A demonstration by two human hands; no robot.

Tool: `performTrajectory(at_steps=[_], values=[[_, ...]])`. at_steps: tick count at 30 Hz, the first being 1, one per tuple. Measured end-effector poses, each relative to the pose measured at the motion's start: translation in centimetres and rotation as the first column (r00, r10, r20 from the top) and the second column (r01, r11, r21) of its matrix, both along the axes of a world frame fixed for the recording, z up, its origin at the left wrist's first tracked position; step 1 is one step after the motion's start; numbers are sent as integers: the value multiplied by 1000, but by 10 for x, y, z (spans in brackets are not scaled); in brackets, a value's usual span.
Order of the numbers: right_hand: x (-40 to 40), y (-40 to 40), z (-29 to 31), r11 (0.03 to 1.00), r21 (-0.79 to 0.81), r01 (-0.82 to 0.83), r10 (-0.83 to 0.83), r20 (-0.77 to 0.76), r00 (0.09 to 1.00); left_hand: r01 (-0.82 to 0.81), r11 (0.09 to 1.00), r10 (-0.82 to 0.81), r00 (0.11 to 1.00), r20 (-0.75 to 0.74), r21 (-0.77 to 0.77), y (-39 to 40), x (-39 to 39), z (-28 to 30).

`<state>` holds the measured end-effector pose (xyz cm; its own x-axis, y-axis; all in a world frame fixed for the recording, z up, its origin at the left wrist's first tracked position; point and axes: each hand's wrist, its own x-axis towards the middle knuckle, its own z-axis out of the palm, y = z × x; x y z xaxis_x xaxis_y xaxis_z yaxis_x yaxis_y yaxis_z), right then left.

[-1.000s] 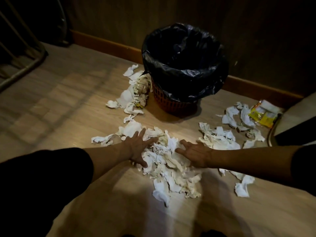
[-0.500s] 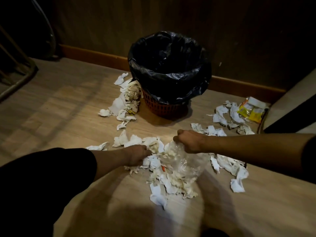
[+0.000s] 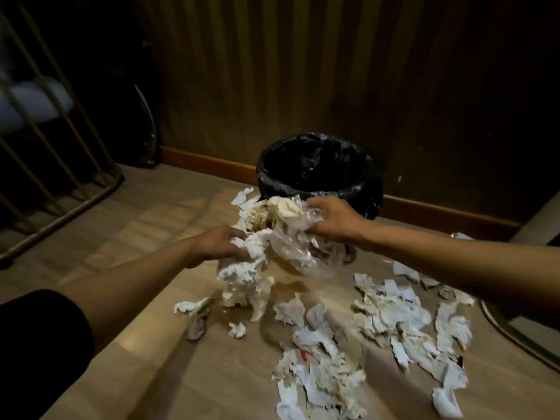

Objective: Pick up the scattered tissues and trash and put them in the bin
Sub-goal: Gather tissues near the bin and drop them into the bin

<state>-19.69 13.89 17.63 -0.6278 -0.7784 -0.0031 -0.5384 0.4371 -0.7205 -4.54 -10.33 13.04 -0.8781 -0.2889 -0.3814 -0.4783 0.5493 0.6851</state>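
Before the empty-looking bin (image 3: 318,174), both hands (image 3: 333,219) grip tissues (image 3: 242,268).

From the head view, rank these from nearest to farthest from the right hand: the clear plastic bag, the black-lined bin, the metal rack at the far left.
1. Clear plastic bag: gripped in the right hand, hanging below it.
2. Black-lined bin: just behind the hand, by the wall.
3. Metal rack: far across the floor, at the left edge.
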Motion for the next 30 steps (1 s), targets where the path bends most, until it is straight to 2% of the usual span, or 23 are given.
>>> performTrajectory(at_steps=[2, 4, 7, 10, 13, 16, 20, 25, 27, 30], values=[[-7, -11, 23, 997, -66, 44, -42, 36, 998, -80, 994, 90, 988, -127, 80, 2, 4, 24], [-21, -20, 41, 980, -123, 156, -147, 81, 986, -187, 974, 216, 940, -264, 131, 6, -1, 46], [-51, -27, 51, 920, -201, 335, -282, 253, 926, -252, 945, 318, 857, -405, 210, 10, -24, 77], [-79, -31, 53, 834, -230, 501, -370, 442, 818, -310, 910, 409, 786, -464, 276, 18, -59, 106], [-98, -34, 54, 704, -243, 668, -421, 614, 667, -348, 874, 481, 718, -503, 338, 32, -103, 131], [-111, -33, 60, 603, -239, 761, -416, 719, 557, -382, 864, 503, 671, -545, 328, 52, -142, 150], [-123, -22, 69, 677, -222, 702, -383, 708, 593, -411, 874, 484, 700, -525, 258, 74, -177, 139], [-143, -9, 54, 761, -189, 620, -308, 736, 603, -347, 937, 337, 871, -359, 37, 76, -186, 103], [-144, -6, 46, 783, -180, 596, -316, 710, 630, -311, 950, 289, 878, -382, 3, 67, -182, 90], [-141, -1, 42, 781, -186, 596, -352, 657, 667, -338, 941, 298, 840, -453, -7, 48, -169, 73]])
